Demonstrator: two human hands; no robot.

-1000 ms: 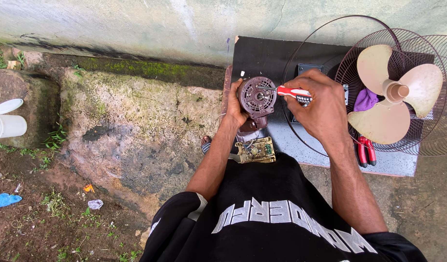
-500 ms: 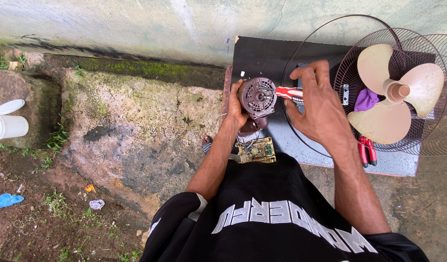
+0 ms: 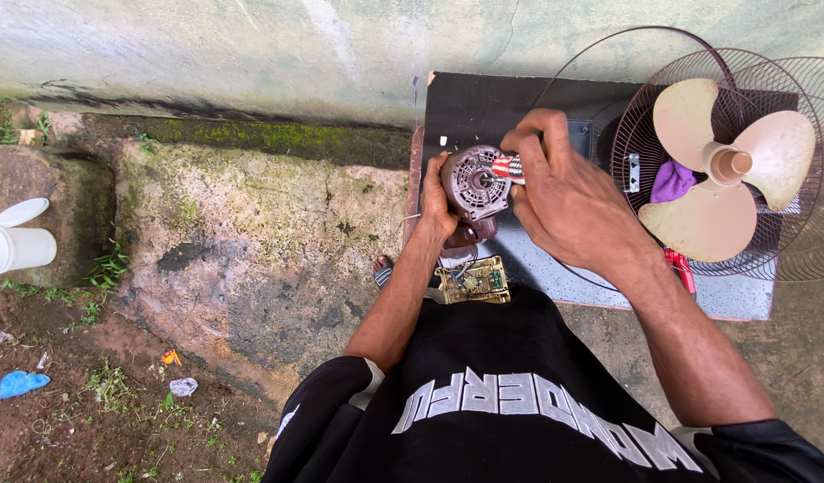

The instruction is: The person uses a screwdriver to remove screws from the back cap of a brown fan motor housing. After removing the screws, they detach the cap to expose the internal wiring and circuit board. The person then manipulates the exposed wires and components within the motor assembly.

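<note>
- Motor (image 3: 473,183) sits gripped in the left hand (image 3: 439,201), at nine o'clock from the fan blade (image 3: 730,170)
- Right hand (image 3: 564,201), splayed half a second back, now curls tight around the red-striped screwdriver (image 3: 506,167), tip at the motor's hub, so work there continues

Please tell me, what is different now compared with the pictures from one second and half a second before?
The right hand has slid left along the red-and-white screwdriver and now closes over its handle, right beside the fan motor. The left hand still holds the motor. Circuit board, fan blade and wire guard have not moved.
</note>
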